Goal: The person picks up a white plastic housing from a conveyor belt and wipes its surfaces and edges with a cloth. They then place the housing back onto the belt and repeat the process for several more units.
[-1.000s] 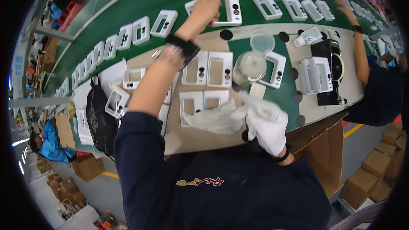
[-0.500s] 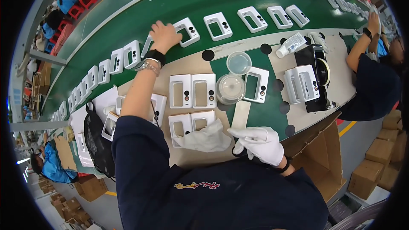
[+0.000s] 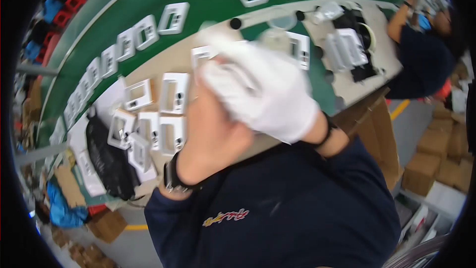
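In front of my chest, my bare left hand [image 3: 213, 131] is curled round a white plastic frame [image 3: 230, 77], badly smeared by motion. My right hand [image 3: 272, 92], in a white glove, closes over it from the right. White glove and white part run together, so I cannot tell whether a cloth is also between them. Left of my hands, several similar white frames with rectangular openings [image 3: 173, 93] lie on the beige tabletop. Another white frame [image 3: 201, 55] shows partly behind my hands.
A row of white frames [image 3: 173, 18] stretches along the green belt. Right of my hands are round clear containers [image 3: 282, 20], stacked frames [image 3: 342, 49] and a roll of tape [image 3: 369, 38]. A black bag [image 3: 106, 159] lies left. A co-worker [image 3: 421, 62] stands right, beyond an open carton [image 3: 379, 144].
My left hand has come back from the frames on the belt to my chest. My gloved right hand has risen to meet it. The whole view has shifted.
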Available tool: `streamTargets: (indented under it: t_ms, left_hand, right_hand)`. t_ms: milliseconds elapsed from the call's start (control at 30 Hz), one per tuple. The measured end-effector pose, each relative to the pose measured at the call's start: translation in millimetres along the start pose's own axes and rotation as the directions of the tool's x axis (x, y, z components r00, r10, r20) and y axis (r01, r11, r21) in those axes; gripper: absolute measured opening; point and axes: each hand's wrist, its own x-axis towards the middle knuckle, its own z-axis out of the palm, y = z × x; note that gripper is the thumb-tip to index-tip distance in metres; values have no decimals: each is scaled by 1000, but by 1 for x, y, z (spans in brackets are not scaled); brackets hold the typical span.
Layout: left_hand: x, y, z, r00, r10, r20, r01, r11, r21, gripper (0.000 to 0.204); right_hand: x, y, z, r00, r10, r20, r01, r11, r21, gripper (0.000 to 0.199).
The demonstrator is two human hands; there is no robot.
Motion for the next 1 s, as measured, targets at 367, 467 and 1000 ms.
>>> streamTargets:
  t_ms: [367,467,1000]
  left_hand:
    - [-54,-16,-19,766,-443,-465,142,823,-550,41]
    - [-59,-28,-7,643,-536,-547,273,828,-490,40]
    - [-65,22,-31,956,-294,10,287,942,175,60]
  right_hand:
    - [-62,-60,59,946,185,-265,-33,872,489,34]
    - [-64,-68,75,775,379,-505,-98,863,496,31]
    - [-38,-33,3,958,-73,276,39,991,126,16]
